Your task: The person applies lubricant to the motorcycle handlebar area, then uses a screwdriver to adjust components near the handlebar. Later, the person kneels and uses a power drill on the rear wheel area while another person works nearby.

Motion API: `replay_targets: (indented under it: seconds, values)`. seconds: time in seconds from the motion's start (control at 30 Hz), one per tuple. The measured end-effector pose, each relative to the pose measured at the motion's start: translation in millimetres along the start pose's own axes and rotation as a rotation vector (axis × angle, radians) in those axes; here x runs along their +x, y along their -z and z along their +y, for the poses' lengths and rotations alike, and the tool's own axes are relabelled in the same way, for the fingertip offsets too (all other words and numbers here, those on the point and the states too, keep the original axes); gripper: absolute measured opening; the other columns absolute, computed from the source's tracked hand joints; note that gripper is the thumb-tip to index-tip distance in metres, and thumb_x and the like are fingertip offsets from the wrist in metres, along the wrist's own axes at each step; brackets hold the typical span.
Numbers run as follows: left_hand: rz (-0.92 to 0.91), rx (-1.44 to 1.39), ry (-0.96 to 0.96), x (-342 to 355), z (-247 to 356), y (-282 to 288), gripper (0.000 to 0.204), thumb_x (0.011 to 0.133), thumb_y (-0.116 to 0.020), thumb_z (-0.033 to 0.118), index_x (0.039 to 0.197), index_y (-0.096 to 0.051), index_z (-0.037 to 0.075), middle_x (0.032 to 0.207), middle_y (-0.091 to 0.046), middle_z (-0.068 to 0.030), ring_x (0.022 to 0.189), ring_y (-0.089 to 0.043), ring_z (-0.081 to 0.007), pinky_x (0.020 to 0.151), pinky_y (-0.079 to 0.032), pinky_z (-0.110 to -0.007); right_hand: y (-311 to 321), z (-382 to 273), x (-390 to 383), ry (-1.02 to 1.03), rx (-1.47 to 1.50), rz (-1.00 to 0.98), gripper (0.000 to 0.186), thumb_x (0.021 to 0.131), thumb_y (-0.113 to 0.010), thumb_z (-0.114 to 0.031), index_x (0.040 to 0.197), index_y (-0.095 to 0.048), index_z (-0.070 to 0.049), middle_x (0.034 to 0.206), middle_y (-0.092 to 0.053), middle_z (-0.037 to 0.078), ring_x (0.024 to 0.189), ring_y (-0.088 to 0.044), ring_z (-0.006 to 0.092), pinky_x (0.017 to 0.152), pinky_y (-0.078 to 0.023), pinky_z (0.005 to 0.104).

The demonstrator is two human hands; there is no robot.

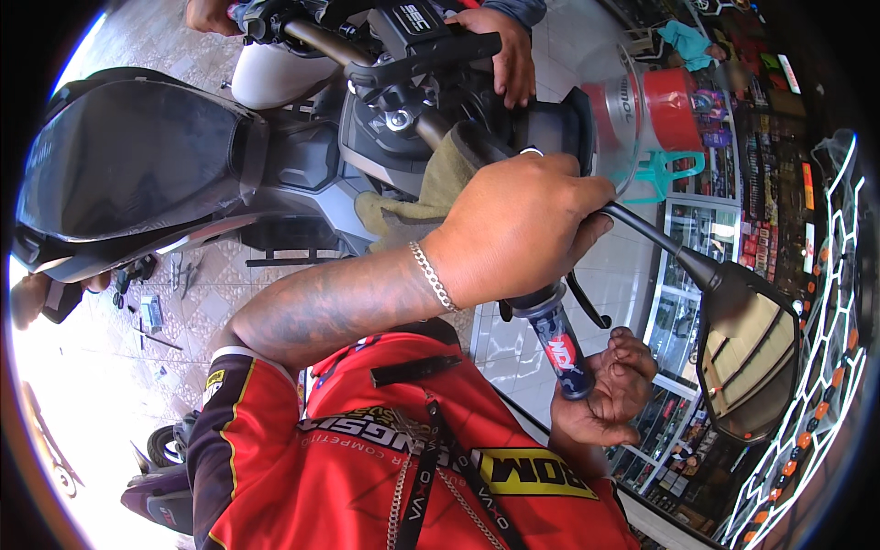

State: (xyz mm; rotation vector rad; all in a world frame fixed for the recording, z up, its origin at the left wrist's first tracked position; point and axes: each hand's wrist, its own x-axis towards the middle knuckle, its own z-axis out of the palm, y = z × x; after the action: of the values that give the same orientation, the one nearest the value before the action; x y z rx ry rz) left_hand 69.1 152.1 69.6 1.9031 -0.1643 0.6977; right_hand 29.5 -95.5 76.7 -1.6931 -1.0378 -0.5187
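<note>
My left hand (522, 225), with a chain bracelet, is closed at the near end of a motorcycle handlebar. Its thumb and forefinger meet at the base of the mirror stem (646, 229); the other fingers are hidden. An olive cloth (431, 183) hangs over the bar beside that wrist. Below it points a dark blue patterned handlebar grip (550, 339), with a black lever (587, 302) alongside. At the grip's outer end is my right hand (605, 390), palm turned up, fingers loosely curled and thumb apart, nothing seen in it. The mirror (752, 357) sticks out to the right.
Another person's hand (504, 55) rests by the handlebar's far side. The motorcycle seat (137, 165) reaches left. Tools (183, 275) lie on the tiled floor. Display cases (697, 247), a red container (669, 110) and a turquoise basket (665, 174) stand right.
</note>
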Motion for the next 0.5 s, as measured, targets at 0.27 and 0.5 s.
replay_targets:
  seconds: [0.27, 0.5]
  values:
    - [0.004, 0.054, -0.011, 2.2, 0.8, -1.4, 0.02, 0.086, -0.073, 0.024, 0.096, -0.069, 0.007, 0.08, -0.062, -0.0142, 0.076, -0.063, -0.036, 0.066, -0.05, -0.044, 2.6, -14.2, 28.9, 0.28, -0.33, -0.05, 0.076, 0.102, -0.019, -0.061, 0.119, -0.059, 0.001, 0.113, -0.057, 0.019, 0.111, -0.054, 0.0319, 0.1, -0.043, 0.0542]
    - [-0.039, 0.059, -0.002, 5.1, 7.7, 0.1, 0.024, 0.087, -0.075, 0.023, 0.099, -0.069, 0.003, 0.086, -0.064, -0.0158, 0.082, -0.064, -0.0359, 0.072, -0.051, -0.042, 8.7, 4.7, 8.0, 0.178, -0.208, 0.097, 0.073, 0.103, -0.019, -0.059, 0.118, -0.058, 0.001, 0.119, -0.052, 0.02, 0.111, -0.054, 0.0339, 0.101, -0.042, 0.0529]
